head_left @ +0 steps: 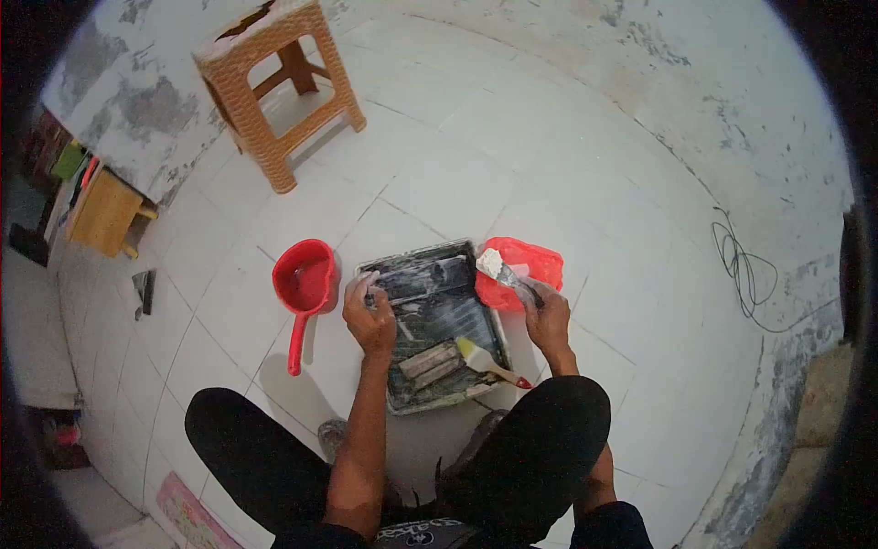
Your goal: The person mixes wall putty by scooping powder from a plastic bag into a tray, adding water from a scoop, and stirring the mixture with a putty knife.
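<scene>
My right hand grips a putty knife, and a lump of white putty sits on its blade. The knife is over the edge of a red plastic basin. My left hand is closed, its fingertips whitened, at the end of what looks like a wide putty blade smeared white. Beneath it lies a black paint tray caked with white residue. A flat grey block rests in the tray, and a paintbrush with yellowish bristles leans across its near right edge.
A red dipper stands left of the tray. Further off are a brown woven-pattern stool, a small wooden stool and a scraper on the tiles. Thin cable lies coiled by the right wall. My knees flank the tray.
</scene>
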Tool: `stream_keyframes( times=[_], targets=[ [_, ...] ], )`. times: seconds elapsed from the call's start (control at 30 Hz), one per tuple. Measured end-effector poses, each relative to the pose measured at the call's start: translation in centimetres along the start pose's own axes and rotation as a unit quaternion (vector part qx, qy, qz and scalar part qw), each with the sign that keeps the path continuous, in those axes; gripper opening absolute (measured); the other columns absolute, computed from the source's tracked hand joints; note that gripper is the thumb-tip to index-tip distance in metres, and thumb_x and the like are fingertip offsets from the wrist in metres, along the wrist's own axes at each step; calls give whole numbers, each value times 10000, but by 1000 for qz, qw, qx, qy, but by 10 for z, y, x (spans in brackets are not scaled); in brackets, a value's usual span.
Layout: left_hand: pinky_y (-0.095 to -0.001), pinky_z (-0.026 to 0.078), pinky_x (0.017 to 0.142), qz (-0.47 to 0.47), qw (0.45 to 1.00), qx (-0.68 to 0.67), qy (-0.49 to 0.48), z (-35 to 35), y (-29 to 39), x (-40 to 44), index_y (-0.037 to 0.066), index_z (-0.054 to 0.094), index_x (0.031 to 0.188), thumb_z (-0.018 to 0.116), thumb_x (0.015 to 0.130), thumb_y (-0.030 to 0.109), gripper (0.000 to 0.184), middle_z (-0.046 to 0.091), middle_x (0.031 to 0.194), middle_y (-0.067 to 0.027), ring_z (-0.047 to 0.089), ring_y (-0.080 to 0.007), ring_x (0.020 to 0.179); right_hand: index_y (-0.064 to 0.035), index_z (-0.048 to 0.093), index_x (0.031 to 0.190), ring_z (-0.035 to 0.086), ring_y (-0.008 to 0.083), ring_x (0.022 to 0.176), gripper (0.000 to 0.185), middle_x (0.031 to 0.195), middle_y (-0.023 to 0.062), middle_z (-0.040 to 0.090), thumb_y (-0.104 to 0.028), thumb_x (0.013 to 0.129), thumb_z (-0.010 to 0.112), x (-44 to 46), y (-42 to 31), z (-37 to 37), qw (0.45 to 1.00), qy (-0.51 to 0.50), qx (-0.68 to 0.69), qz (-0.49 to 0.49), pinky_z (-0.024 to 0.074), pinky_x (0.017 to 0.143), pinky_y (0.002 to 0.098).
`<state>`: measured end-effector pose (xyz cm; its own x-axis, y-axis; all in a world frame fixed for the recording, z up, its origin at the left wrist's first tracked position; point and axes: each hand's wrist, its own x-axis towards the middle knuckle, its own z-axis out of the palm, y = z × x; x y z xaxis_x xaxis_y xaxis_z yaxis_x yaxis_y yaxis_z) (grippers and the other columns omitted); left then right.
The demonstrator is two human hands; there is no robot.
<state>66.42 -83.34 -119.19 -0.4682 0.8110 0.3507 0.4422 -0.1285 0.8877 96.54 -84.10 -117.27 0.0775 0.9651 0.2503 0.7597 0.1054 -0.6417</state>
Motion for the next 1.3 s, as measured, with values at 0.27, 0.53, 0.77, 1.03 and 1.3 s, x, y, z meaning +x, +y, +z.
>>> stream_keyframes(
  times=[0.27, 0.53, 0.77, 1.03, 1.3],
  targets=[
    [-401, 471, 931, -50, 996, -26, 68, -29, -13, -9, -64, 675, 1017, 508, 866, 106, 283, 664, 1023, -208, 636, -352, 979, -68, 697, 1119, 665, 386, 967, 285, 1043, 186, 700, -273, 938, 619, 7, -34, 51, 996, -69, 53, -12, 518, 831, 450],
    [-432, 476, 929, -19, 996, 19, 80, -41, -37, -22, -68, 674, 1049, 476, 896, 201, 367, 663, 1042, -227, 638, -388, 996, -59, 712, 1075, 664, 396, 938, 284, 1003, 196, 699, -287, 942, 607, 3, -42, 121, 989, -115, 56, -68, 526, 807, 460],
    [-405, 479, 923, -35, 996, 51, 62, -50, -35, -23, -50, 679, 1062, 486, 856, 107, 323, 674, 1062, -205, 643, -333, 1030, -42, 705, 1014, 662, 378, 917, 246, 964, 191, 689, -257, 918, 632, 3, -49, 180, 977, -170, -65, -108, 534, 748, 475],
    [-420, 491, 893, -37, 997, 31, 53, -51, -38, -24, -54, 669, 1048, 472, 866, 122, 321, 666, 1030, -210, 645, -380, 964, -14, 586, 1187, 620, 378, 1012, 387, 1058, 216, 615, -64, 803, 565, 3, -61, 194, 943, -184, -119, -250, 534, 774, 474],
    [-400, 500, 831, -59, 997, 21, 37, -46, -40, -28, -48, 676, 1048, 473, 865, 88, 305, 666, 994, -193, 648, -352, 893, -60, 654, 1130, 628, 377, 908, 268, 958, 179, 610, -122, 872, 610, 0, -58, 199, 950, -102, -133, -263, 539, 723, 468]
  ],
)
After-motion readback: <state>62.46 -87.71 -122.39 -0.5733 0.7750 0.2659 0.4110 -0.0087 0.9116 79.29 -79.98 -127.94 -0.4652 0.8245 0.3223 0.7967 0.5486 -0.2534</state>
